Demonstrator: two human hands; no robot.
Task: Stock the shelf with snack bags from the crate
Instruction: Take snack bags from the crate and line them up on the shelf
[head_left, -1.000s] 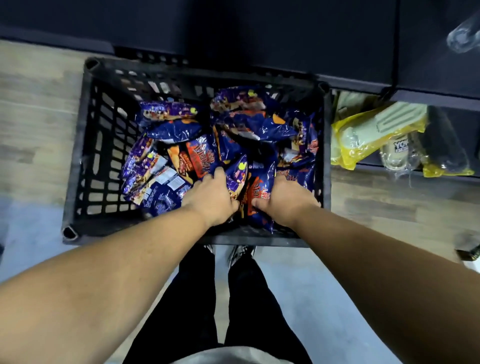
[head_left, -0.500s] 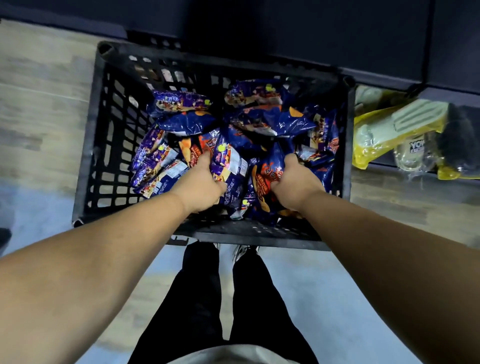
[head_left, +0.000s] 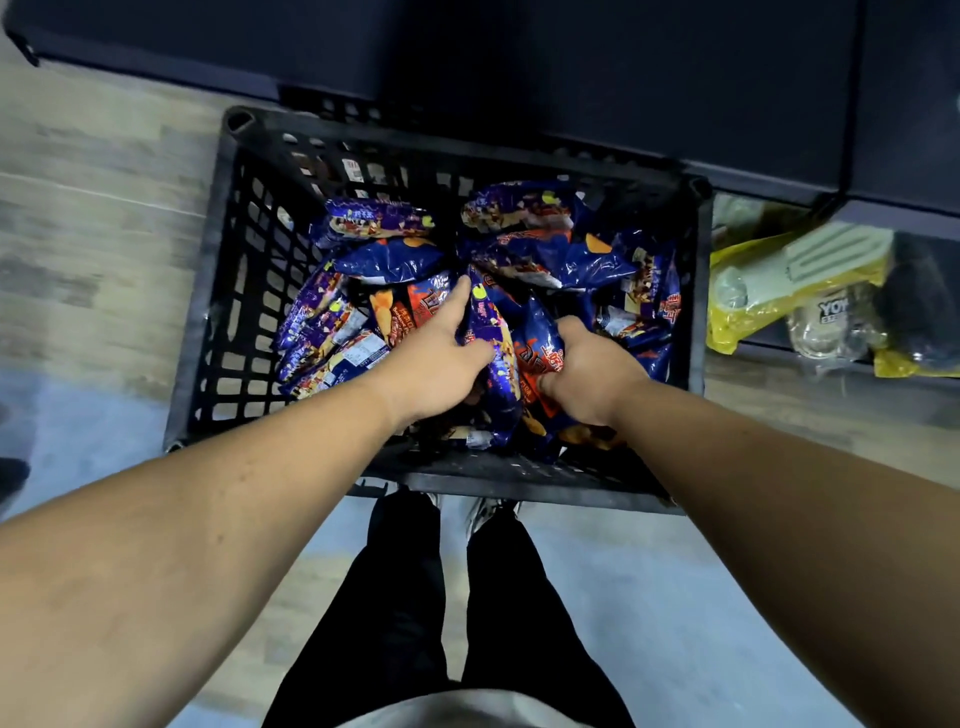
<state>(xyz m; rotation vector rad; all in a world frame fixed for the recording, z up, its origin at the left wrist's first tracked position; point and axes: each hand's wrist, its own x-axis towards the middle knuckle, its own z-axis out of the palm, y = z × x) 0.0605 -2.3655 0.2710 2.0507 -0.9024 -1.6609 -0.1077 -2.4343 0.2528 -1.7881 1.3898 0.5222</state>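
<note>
The snack bags (head_left: 524, 260), glossy blue and purple packs with orange print, lie heaped inside a black slatted crate (head_left: 208, 332) that sits on the floor (head_left: 93, 270). Most of them pile toward the middle and right of the crate, with a few leaning against its left wall. Near the front of the heap, several bags stand bunched on edge between the two hands. The left hand (head_left: 441, 358) presses against the left side of this bunch, its fingers (head_left: 457, 301) stretched forward over an orange-printed bag and its thumb hooked around a purple pack (head_left: 498, 384). The right hand (head_left: 592, 369) is clenched on the right side of the bunch, fingers curled into a blue and orange bag (head_left: 540, 353). Both bare forearms reach down into the crate from the bottom corners of the view.

Just beyond the crate's far rim runs the dark base of a shelf unit (head_left: 623, 78). To the right of the crate, a low shelf (head_left: 769, 348) holds a yellow package (head_left: 748, 306) and clear wrapped goods (head_left: 826, 322). Below the crate's near rim the person's black trousers (head_left: 400, 597) and shoes (head_left: 488, 512) show over the pale floor.
</note>
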